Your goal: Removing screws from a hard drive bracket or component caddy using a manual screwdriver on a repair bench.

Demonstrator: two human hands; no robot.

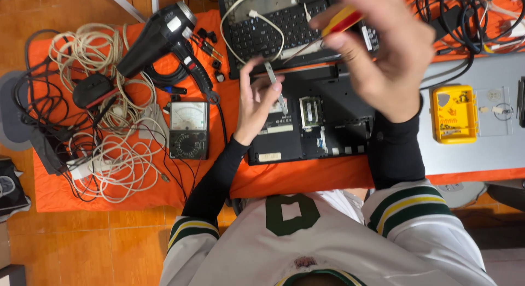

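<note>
Opened black laptop base (311,127), underside up on the orange-covered counter (306,179), bays exposed for access. Left hand (257,100), forearm raised, pinches a thin grey metal strip (275,86) above it. Right hand (383,51), lifted high, grips a red-and-yellow-handled screwdriver (336,23), tip angled towards the strip. Black keyboard (284,26) beyond.

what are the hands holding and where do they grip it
The right hand holds a screwdriver by its red and yellow handle. The left hand pinches a thin grey metal strip near its upper end.

Matt orange cloth (306,179), glossy plastic screwdriver handle (342,21)
</note>
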